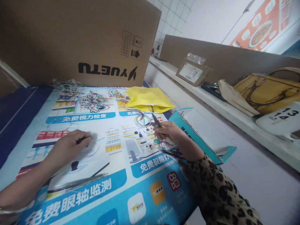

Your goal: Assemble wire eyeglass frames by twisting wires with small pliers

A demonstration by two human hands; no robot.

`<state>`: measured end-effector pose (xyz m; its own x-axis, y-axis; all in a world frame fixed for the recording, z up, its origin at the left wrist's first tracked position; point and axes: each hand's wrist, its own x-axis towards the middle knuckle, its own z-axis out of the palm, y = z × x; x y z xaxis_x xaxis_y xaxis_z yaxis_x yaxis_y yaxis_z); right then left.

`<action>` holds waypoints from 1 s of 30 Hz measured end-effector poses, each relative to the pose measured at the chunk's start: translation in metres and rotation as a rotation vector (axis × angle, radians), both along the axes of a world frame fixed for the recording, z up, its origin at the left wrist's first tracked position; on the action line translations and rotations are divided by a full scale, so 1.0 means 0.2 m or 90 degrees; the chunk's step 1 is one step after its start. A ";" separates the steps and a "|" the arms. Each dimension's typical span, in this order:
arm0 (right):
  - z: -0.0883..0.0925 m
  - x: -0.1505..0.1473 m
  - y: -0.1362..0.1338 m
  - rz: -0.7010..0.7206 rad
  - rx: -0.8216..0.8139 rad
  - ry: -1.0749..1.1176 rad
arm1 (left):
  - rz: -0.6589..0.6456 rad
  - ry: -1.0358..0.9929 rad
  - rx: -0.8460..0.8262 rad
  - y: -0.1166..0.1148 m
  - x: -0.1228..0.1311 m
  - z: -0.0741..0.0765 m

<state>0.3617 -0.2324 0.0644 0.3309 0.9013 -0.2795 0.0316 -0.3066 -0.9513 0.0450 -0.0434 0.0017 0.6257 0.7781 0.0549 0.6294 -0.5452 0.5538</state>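
My left hand (70,144) lies knuckles-up on a printed poster (98,175) covering the table, fingers curled round a small dark object I cannot make out. My right hand (170,131), in a leopard-print sleeve, grips small yellow-handled pliers (157,122) whose tip points at a loop of thin wire (143,119). Coloured wires (164,144) lie under the right hand. A bundle of thin metal rods (77,182) rests on the poster near my left forearm.
A big brown cardboard box (79,40) stands at the back. A yellow bag (148,99) and a tangle of wires (93,100) lie before it. A teal folder (199,131) sits right, with a shelf holding a tan handbag (264,92) and a parcel (192,72).
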 end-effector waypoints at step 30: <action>0.01 -0.12 0.13 0.039 -0.042 0.046 | -0.034 0.027 0.068 0.03 -0.01 -0.03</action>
